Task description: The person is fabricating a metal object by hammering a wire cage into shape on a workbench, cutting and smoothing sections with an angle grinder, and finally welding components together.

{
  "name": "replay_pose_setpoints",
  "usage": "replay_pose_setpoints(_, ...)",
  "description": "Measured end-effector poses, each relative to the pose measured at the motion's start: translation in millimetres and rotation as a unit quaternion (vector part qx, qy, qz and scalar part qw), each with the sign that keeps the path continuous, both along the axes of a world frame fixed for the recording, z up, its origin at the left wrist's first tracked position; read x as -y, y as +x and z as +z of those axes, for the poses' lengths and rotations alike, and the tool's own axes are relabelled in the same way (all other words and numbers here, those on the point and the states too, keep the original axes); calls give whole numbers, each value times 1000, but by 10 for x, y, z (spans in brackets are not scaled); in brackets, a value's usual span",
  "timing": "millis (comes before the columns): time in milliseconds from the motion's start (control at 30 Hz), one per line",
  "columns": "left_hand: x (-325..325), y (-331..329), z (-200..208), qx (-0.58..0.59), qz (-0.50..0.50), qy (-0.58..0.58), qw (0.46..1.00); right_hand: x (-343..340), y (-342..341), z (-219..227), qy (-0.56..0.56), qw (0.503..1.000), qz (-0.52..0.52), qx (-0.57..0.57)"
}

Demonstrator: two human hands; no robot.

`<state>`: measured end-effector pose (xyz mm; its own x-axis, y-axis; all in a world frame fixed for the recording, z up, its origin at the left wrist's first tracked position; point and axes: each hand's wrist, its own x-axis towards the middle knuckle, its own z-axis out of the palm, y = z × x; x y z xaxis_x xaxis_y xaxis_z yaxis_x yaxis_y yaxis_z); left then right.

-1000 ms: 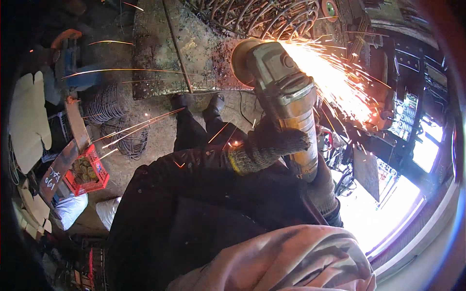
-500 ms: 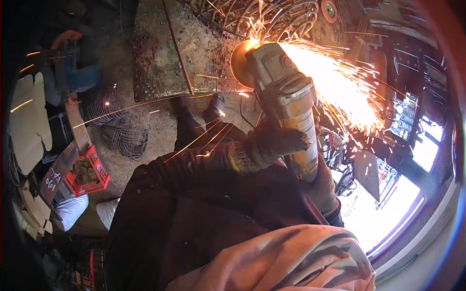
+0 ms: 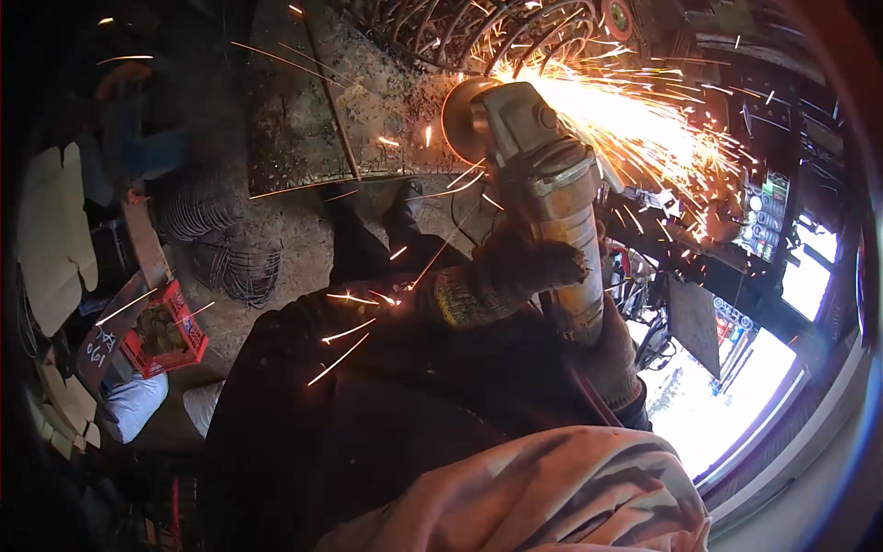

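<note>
Right of centre, an angle grinder (image 3: 554, 189) is throwing sparks (image 3: 635, 120) beside curved metal rods (image 3: 497, 29); the left hand (image 3: 515, 276) is clasping its barrel; the right hand (image 3: 614, 361) is lying against its near end, fingers hidden; grinding is apparently running mid-course, finished and remaining portions being indistinguishable.

Spattered worktop (image 3: 299, 138): thin rod (image 3: 328, 95), curved bars (image 3: 472, 39); floor (image 3: 299, 235): wire coils (image 3: 241, 271)
</note>
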<state>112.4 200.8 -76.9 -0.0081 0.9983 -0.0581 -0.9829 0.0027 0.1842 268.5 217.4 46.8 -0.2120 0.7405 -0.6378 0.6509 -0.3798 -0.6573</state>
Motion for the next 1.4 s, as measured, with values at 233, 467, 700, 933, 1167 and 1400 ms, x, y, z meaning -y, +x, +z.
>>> replay_pose_setpoints(233, 33, 68, -100, -17, -2, 2, 1000, -125, -145, 254, 142, 938, 271, 164)
replay_pose_setpoints(467, 45, 110, -121, -22, -4, -1, 1000, -140, 24, 89, 98, 979, 153, 96)
replay_pose_setpoints(700, 69, 134, -172, -27, -6, -7, 1000, -148, 14, 104, 127, 963, 220, 94)
replay_pose_setpoints(933, 82, 168, -264, -45, -1, -13, 999, -189, -145, 209, 147, 938, 284, 135)
replay_pose_setpoints(1167, 65, 271, -349, -130, 34, -34, 990, -140, -160, 182, 122, 957, 253, 70)
replay_pose_setpoints(1400, 79, 173, -124, -29, 36, -74, 996, -145, -244, 236, 118, 952, 269, 88)
